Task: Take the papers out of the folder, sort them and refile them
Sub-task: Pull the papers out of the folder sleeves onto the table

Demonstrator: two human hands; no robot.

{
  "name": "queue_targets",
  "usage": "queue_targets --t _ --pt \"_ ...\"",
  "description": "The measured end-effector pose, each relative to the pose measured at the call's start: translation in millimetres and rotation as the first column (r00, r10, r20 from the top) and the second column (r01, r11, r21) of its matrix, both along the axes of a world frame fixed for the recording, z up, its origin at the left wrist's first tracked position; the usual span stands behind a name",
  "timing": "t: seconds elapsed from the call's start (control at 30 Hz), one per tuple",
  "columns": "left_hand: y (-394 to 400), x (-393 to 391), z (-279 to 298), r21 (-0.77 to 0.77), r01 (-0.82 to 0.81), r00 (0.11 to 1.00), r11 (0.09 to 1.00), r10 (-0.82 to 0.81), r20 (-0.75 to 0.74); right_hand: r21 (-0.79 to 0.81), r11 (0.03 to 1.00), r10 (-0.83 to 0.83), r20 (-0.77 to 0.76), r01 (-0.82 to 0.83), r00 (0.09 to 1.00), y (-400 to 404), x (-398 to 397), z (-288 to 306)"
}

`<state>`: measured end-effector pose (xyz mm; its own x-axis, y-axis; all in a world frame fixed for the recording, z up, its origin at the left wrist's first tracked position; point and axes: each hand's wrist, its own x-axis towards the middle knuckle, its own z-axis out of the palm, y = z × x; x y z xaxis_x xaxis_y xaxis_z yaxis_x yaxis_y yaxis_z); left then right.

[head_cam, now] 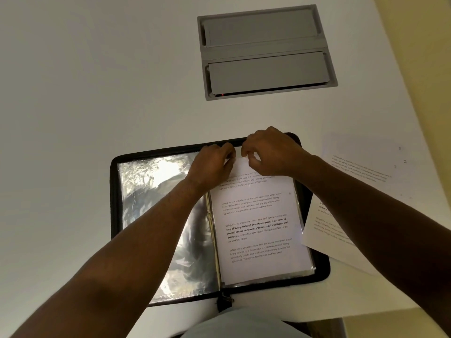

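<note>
A black zip folder (113,191) lies open on the white table, with shiny clear sleeves (156,215) on its left half. On the right half a printed sheet (258,228) sits in a sleeve. My left hand (212,164) pinches the sleeve's top edge near the spine. My right hand (271,152) pinches the top edge of the sheet beside it. Both hands meet at the folder's far edge.
Two loose printed sheets lie right of the folder, one far (366,164) and one near (324,230), partly under my right forearm. A grey recessed cable hatch (266,47) is set in the table beyond. The table's right edge (400,98) runs diagonally.
</note>
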<state>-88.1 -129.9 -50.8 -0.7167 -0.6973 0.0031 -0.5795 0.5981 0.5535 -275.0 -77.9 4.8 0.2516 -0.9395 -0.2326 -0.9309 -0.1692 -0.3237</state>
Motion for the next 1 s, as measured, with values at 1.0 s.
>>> queue_targets --t 1.0 --pt "18.0 -0.4 8.4 0.100 0.021 0.990 0.995 -0.034 0.137 0.335 0.941 0.215 -0.497 -0.042 0.840 -31.3 15.2 -9.6"
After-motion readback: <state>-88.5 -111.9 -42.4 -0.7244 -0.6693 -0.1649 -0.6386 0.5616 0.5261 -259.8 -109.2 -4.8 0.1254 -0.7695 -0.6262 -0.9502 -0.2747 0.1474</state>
